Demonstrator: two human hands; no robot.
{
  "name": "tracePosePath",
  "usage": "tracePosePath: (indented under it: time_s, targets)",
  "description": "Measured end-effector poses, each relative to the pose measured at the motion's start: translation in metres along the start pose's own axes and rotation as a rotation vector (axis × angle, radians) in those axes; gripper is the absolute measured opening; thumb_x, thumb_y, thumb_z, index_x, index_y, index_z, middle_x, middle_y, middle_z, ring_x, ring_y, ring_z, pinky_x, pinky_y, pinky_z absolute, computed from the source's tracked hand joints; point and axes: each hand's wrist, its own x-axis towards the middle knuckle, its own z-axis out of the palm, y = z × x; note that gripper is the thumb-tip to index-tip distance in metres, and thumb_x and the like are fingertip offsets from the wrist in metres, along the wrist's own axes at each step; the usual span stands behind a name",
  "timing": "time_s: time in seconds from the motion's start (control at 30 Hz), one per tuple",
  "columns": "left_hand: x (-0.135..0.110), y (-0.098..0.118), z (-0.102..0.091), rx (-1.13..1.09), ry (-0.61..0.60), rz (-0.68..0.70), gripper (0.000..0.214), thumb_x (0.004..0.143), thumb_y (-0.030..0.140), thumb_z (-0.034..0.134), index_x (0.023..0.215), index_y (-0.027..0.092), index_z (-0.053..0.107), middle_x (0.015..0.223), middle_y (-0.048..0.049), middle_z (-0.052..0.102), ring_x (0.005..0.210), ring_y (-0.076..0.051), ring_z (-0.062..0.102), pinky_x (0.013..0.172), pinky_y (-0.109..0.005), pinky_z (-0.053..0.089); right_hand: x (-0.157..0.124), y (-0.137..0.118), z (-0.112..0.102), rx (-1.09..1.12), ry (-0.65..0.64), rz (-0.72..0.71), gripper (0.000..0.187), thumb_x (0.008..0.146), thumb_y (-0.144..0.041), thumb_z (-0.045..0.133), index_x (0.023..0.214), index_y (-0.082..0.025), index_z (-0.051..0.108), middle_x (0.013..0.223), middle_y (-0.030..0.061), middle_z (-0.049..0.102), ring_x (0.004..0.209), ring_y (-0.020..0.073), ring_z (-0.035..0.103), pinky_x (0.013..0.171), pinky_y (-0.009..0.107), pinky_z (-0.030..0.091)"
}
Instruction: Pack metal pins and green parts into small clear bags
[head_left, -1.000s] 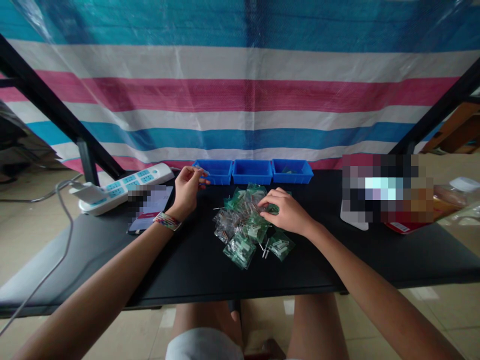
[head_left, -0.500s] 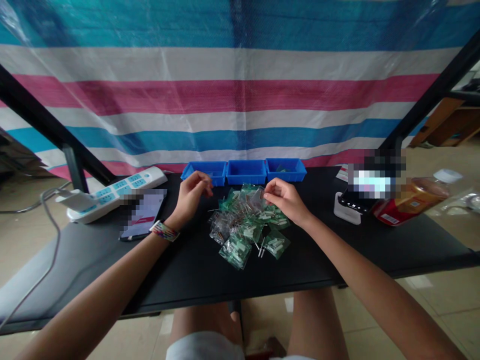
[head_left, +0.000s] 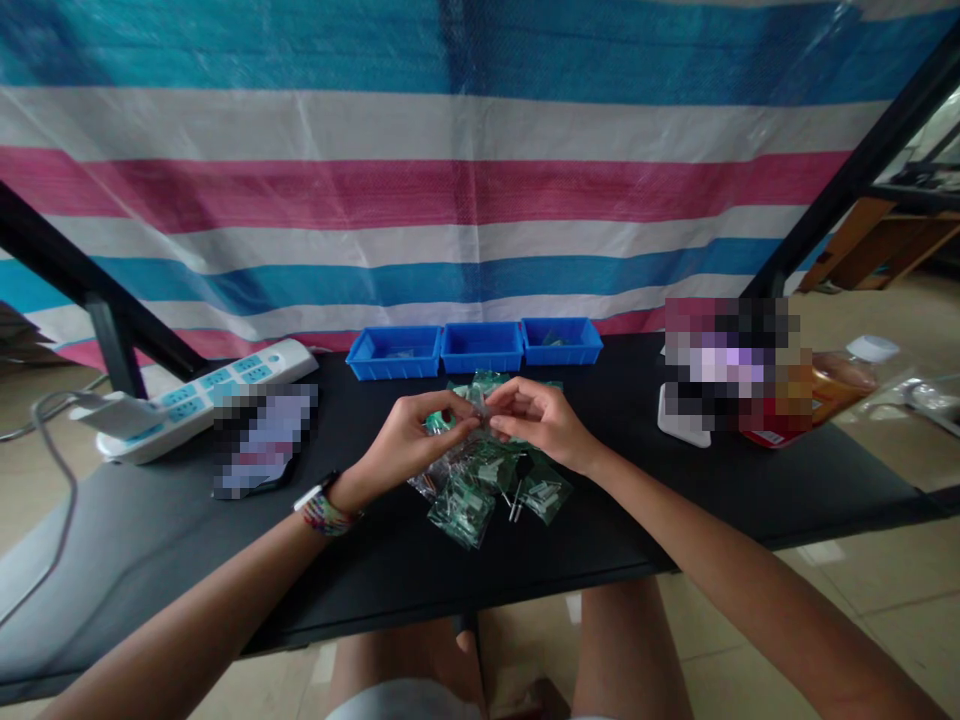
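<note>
My left hand (head_left: 409,440) and my right hand (head_left: 536,420) meet above a pile of small clear-and-green plastic bags (head_left: 480,480) on the black table (head_left: 225,540). Both hands pinch one small bag (head_left: 480,408) between thumbs and fingertips, held just over the pile. The bags hold tiny parts; a few loose metal pins (head_left: 516,505) lie beside them. Three blue trays (head_left: 480,345) stand in a row behind the pile, at the table's far edge. A beaded band sits on my left wrist.
A white power strip (head_left: 202,390) with a grey cable lies at the back left, a phone (head_left: 259,440) next to it. A white device (head_left: 679,420) and a plastic bottle (head_left: 847,375) lie at the right. A striped tarp (head_left: 480,180) hangs behind.
My left hand came back from the left blue tray to the middle. My right hand lifted off the pile with a small bag, and both hands now hold it together.
</note>
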Motion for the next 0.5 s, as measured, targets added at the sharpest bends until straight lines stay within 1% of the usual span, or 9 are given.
tracePosePath:
  time_s: [0.07, 0.1, 0.2, 0.33, 0.37, 0.43, 0.5]
  targets:
    - [-0.0008, -0.0002, 0.0017, -0.032, 0.011, -0.018, 0.028, 0.096, 0.042, 0.077, 0.084, 0.016, 0.076, 0.081, -0.0049, 0.077, 0.075, -0.018, 0.070, 0.071, -0.026, 0.053, -0.0002, 0.0012, 0.0018, -0.023, -0.005, 0.001, 0.032, 0.081, -0.033, 0.091, 0.106, -0.021, 0.073, 0.096, 0.0023, 0.077, 0.088, 0.0178, 0.074, 0.079, 0.031, 0.061]
    - [-0.0012, -0.0002, 0.0029, -0.046, 0.018, -0.025, 0.030, 0.095, 0.043, 0.076, 0.082, 0.016, 0.075, 0.079, -0.0046, 0.076, 0.073, -0.018, 0.068, 0.069, -0.026, 0.052, -0.0003, 0.0018, 0.0026, -0.034, -0.007, 0.006, 0.031, 0.082, -0.034, 0.091, 0.104, -0.021, 0.073, 0.095, 0.0025, 0.077, 0.087, 0.0181, 0.075, 0.079, 0.031, 0.061]
    - [-0.0030, -0.0003, 0.0060, -0.046, 0.034, -0.044, 0.036, 0.096, 0.047, 0.075, 0.078, 0.016, 0.071, 0.073, -0.0031, 0.071, 0.069, -0.016, 0.063, 0.065, -0.025, 0.048, -0.0004, 0.0033, 0.0038, -0.057, -0.010, 0.025, 0.028, 0.086, -0.041, 0.088, 0.092, -0.020, 0.070, 0.082, 0.0011, 0.074, 0.076, 0.0179, 0.073, 0.073, 0.031, 0.060]
    - [-0.0061, -0.0012, 0.0063, -0.014, 0.026, -0.069, 0.058, 0.102, 0.058, 0.063, 0.061, 0.017, 0.059, 0.058, -0.0002, 0.057, 0.056, -0.012, 0.050, 0.056, -0.024, 0.039, -0.0003, 0.0025, 0.0027, -0.082, 0.027, 0.007, 0.037, 0.085, -0.049, 0.090, 0.086, -0.020, 0.067, 0.073, -0.0008, 0.070, 0.065, 0.0174, 0.070, 0.066, 0.031, 0.059]
    - [-0.0066, -0.0014, 0.0059, -0.024, 0.009, -0.081, 0.063, 0.104, 0.061, 0.058, 0.058, 0.017, 0.057, 0.055, -0.0005, 0.056, 0.054, -0.012, 0.048, 0.055, -0.025, 0.038, -0.0003, 0.0022, 0.0021, -0.099, 0.049, -0.014, 0.038, 0.085, -0.051, 0.089, 0.085, -0.020, 0.067, 0.072, -0.0011, 0.069, 0.063, 0.0169, 0.069, 0.064, 0.030, 0.059]
    - [-0.0068, -0.0012, 0.0052, -0.071, -0.031, -0.114, 0.068, 0.105, 0.064, 0.053, 0.058, 0.016, 0.063, 0.054, -0.0024, 0.059, 0.053, -0.013, 0.052, 0.055, -0.026, 0.041, -0.0009, 0.0018, 0.0009, -0.181, 0.097, -0.103, 0.037, 0.088, -0.052, 0.087, 0.084, -0.020, 0.068, 0.074, -0.0003, 0.069, 0.062, 0.0159, 0.068, 0.061, 0.029, 0.057]
    - [-0.0062, -0.0003, 0.0050, -0.126, -0.043, -0.138, 0.066, 0.106, 0.064, 0.053, 0.067, 0.015, 0.073, 0.060, -0.0050, 0.067, 0.058, -0.015, 0.059, 0.059, -0.026, 0.045, -0.0020, 0.0016, 0.0001, -0.328, 0.115, -0.267, 0.030, 0.094, -0.047, 0.082, 0.086, -0.020, 0.073, 0.081, 0.0024, 0.070, 0.068, 0.0163, 0.069, 0.064, 0.029, 0.057]
